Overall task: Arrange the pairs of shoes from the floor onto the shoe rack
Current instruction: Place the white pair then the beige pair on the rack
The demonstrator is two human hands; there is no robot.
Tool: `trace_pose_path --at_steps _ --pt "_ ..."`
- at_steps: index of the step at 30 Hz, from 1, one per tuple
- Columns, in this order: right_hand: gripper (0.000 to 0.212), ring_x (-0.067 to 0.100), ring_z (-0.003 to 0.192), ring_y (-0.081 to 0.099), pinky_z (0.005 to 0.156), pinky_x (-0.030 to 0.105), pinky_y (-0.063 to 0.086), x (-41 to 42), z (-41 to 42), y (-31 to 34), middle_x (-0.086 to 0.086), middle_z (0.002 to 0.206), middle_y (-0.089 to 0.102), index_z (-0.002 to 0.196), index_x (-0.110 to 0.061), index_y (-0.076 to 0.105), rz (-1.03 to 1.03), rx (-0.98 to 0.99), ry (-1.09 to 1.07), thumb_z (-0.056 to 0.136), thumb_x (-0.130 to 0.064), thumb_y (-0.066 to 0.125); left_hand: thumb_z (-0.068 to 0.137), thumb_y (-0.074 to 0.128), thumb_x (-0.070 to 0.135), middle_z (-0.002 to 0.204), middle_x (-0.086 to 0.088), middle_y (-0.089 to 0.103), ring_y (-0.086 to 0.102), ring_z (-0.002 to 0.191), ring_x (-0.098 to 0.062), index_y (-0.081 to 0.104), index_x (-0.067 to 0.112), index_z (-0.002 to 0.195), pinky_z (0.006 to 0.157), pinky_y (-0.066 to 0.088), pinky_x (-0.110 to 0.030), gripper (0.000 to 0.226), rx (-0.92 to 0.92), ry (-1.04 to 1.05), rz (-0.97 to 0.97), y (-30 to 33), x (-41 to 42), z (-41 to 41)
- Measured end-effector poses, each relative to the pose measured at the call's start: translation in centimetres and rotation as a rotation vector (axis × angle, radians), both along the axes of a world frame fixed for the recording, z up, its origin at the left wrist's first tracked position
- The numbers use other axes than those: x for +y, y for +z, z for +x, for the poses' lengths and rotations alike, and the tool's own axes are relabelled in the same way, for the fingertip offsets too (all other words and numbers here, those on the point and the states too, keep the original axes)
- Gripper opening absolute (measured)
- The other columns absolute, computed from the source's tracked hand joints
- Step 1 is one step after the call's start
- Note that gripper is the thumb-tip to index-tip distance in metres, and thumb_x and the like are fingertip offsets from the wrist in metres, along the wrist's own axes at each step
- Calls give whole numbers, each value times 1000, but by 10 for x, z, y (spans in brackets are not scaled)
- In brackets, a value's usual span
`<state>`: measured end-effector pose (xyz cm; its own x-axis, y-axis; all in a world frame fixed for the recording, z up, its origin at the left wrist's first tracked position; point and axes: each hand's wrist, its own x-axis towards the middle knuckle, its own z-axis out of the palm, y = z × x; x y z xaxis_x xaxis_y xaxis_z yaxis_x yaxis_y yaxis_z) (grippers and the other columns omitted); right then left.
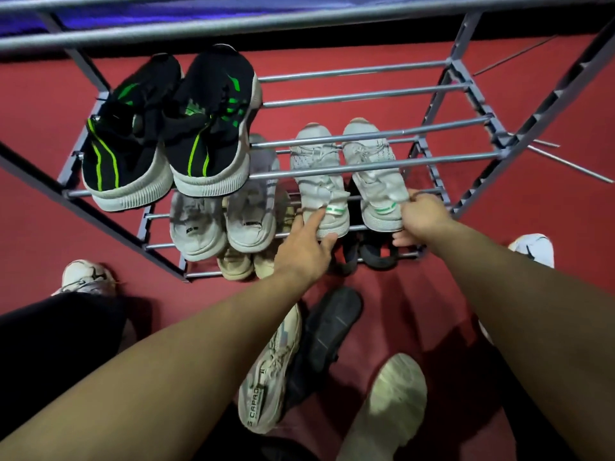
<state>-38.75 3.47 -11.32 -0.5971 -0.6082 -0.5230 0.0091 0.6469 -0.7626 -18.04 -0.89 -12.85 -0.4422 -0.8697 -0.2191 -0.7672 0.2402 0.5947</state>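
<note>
**White pair being seated on the middle tier**

Head view: two white sneakers with green heel stripes, left one (319, 181) and right one (377, 178), lying side by side on the bars of the grey shoe rack (466, 91), toes pointing away, heels at the front rail. Left hand (307, 242) with fingers extended against the heel of the left sneaker, thumb under its sole; apparently nudging rather than clasping. Right hand (421, 212) curled round the heel of the right sneaker, seemingly to square it with its mate. Black-and-green pair (166, 128) parked on the tier above; grey pair (226, 214) beside the white one. Still on the red floor (40, 227): a beige sneaker (271, 371), a black shoe (327, 331), a pale upturned sole (396, 390).
</note>
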Motion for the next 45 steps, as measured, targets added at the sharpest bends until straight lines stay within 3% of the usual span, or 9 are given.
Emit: trace_pose_path --at_steps 5,10,15,20,26,31,35,38,45 --pt "42 28 71 74 61 40 63 -4 8 -3 10 129 58 127 -14 56 -18 -78 23 94 -2 33 95 49 46 151 -8 36 50 127 -34 31 40 147 103 42 -44 55 -38 -14 -7 0 -6 0" --pt "37 32 71 67 71 49 62 0 19 5 16 95 61 127 1 53 142 145 183 96 -14 40 97 49 40 155 -10 30 46 132 -36 29 36 149 105 39 -42 56 -90 -38 34 10 -8 -4" --pt "52 35 99 64 50 33 58 9 28 13 13 137 48 138 -20 44 145 238 202 93 -43 30 96 49 29 161 -16 9 41 136 -41 10 29 153 110 35 -44 70 -21 -58 116 19 4 6" --pt "50 31 73 62 45 34 55 29 39 25 7 99 56 131 -18 46 183 246 171 88 -40 38 91 52 22 155 -5 27 51 126 -32 36 21 143 106 42 -41 55 57 -45 21 19 49 35" --pt "52 41 110 61 92 48 54 75 82 27 23 131 54 131 -8 47 271 423 92 82 -26 50 89 54 14 137 -6 46 56 117 -25 52 18 131 104 39 -28 42 94 0 156 9 107 81" --pt "15 29 64 55 64 42 54 148 135 -13 16 86 56 103 -6 53 355 67 0 90 -12 53 88 52 9 118 2 67 67 100 -19 63 26 113 98 49 -29 32 125 72 297 -25 145 128" --pt "52 31 105 57 64 40 55 203 164 -62 8 125 54 132 -34 51 474 -148 -69 83 -20 64 87 43 -8 99 3 66 58 79 -7 64 21 102 92 47 -23 39 221 208 410 -45 165 154" --pt "76 35 131 44 94 47 53 225 176 -81 13 152 32 150 -33 28 632 -40 59 83 -31 64 87 42 -8 99 3 65 49 61 -1 64 15 108 82 50 -27 37 218 248 460 -50 174 159" --pt "87 39 130 46 104 49 45 241 175 -111 21 148 38 148 -5 31 746 -188 -11 78 -36 72 91 46 -2 93 2 66 60 87 -12 66 14 101 90 46 -16 27 192 262 422 -64 173 169"
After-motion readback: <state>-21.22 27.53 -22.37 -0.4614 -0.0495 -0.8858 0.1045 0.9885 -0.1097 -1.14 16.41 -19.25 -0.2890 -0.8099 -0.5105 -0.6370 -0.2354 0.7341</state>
